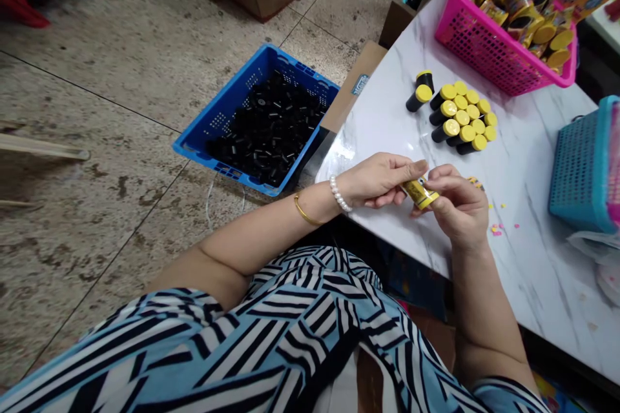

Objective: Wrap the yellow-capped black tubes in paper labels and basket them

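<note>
On my head feed, I have the left hand and right hand together, fingers closed on 1 yellow tube above the near edge of the table. Farther in stand yellow-capped black tubes, with 2 outliers toward the left edge. A pink basket occupies the far edge; a blue crate lies beyond the left.

Yellow tube (partly hidden)
</note>
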`<action>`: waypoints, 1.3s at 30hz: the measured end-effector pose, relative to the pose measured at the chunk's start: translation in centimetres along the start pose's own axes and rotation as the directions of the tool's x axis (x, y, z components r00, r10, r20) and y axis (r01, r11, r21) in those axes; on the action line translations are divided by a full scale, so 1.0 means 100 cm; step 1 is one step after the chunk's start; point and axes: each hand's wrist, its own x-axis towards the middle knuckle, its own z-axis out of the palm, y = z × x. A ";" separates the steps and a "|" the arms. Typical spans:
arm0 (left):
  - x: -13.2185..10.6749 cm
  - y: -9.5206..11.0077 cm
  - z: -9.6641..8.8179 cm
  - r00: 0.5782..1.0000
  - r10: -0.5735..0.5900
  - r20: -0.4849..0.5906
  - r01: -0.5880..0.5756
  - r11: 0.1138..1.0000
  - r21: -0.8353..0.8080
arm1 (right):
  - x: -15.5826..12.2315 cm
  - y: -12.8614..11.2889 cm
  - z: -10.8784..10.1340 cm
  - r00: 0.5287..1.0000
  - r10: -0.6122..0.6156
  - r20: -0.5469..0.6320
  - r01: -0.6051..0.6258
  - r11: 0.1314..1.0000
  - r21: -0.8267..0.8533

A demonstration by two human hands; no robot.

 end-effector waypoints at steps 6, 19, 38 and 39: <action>0.000 -0.002 0.001 0.996 0.074 0.050 -0.076 0.996 0.049 | 0.000 0.003 0.000 0.993 -0.069 -0.092 0.065 0.997 -0.047; 0.009 -0.010 -0.003 0.950 0.275 -0.146 -0.268 0.961 0.066 | 0.002 0.006 0.011 0.927 -0.223 -0.302 0.096 0.919 -0.382; 0.005 -0.005 -0.005 0.993 0.117 -0.026 -0.119 0.988 -0.102 | 0.013 0.015 0.003 0.980 0.020 -0.199 -0.021 1.000 0.001; 0.004 -0.005 -0.006 0.994 0.103 -0.024 -0.105 0.988 -0.113 | 0.013 0.015 0.005 0.982 0.029 -0.187 -0.031 1.000 -0.007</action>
